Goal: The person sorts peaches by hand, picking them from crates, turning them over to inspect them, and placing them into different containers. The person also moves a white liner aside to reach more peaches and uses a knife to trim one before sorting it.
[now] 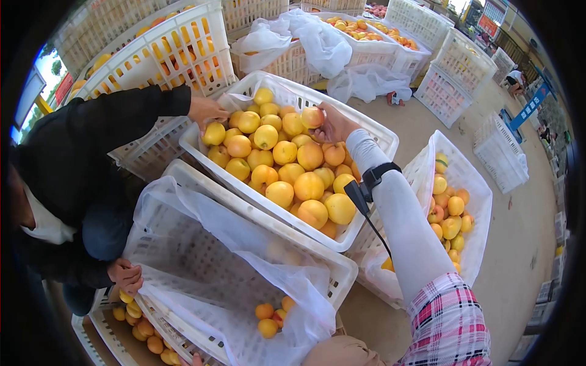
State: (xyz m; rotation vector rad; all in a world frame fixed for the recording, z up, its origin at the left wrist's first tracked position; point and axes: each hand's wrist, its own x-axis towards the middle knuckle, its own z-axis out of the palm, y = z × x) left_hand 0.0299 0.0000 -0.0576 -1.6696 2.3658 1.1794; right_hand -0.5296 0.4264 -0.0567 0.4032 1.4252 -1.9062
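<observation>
My right hand (pixel 334 124), at the end of a white sleeve, grips an orange-red apricot (pixel 312 117) above the right side of a white plastic crate (pixel 293 223). Yellow-orange apricots (pixel 284 152) fill that crate. At the bottom edge, only a few fingertips of my left hand (pixel 195 360) show, close to the lower-left crate; what they do is hidden. Between lies a crate lined with thin white plastic (pixel 201 244), with several apricots (pixel 267 329) at its near end.
A person in a black jacket (pixel 116 119) sits at left, one hand (pixel 207 110) at the fruit crate, the other (pixel 126 276) by the liner. More fruit stands in crates at right (pixel 482 213), lower left (pixel 97 329) and behind (pixel 213 36). Stacked crates (pixel 448 91) stand farther back.
</observation>
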